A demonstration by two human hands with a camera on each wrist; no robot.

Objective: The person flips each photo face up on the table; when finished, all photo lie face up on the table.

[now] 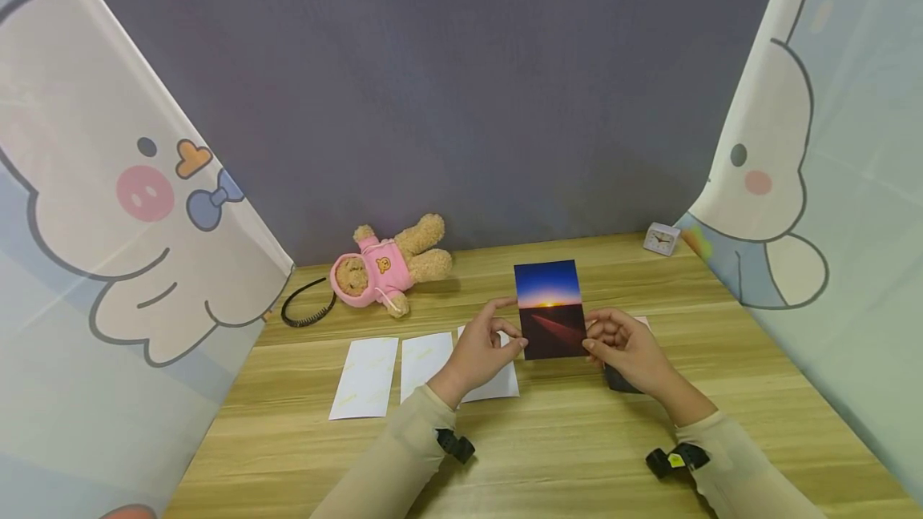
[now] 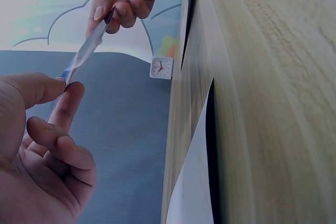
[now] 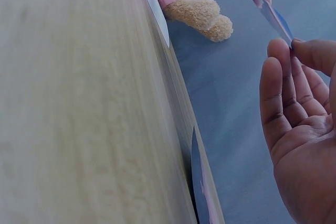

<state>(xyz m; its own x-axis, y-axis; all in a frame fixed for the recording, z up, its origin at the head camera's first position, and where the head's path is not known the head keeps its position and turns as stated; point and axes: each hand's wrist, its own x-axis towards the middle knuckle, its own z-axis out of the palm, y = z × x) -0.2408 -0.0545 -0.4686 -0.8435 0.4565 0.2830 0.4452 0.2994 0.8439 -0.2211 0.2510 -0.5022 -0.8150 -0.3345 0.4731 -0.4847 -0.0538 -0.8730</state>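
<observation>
A glossy sunset photo [image 1: 551, 309] is held upright above the table, blue sky over a dark lower half. My left hand [image 1: 485, 352] pinches its left edge between thumb and finger. On the opposite edge, my right hand [image 1: 634, 349] pinches it near the lower corner. From the left wrist, the photo [image 2: 86, 51] is seen nearly edge-on between both hands. Under my left hand lies a white sheet [image 1: 497, 384], partly covered. Another photo, its dark part [image 1: 622, 380] visible, lies on the table behind my right hand, which hides most of it.
Two more white sheets, one at far left [image 1: 364, 379] and one beside it [image 1: 425, 355], lie in a row. A teddy bear in a pink hoodie [image 1: 389, 264] lies at the back left beside a black coiled band [image 1: 310, 317]. A small clock [image 1: 661, 239] stands back right.
</observation>
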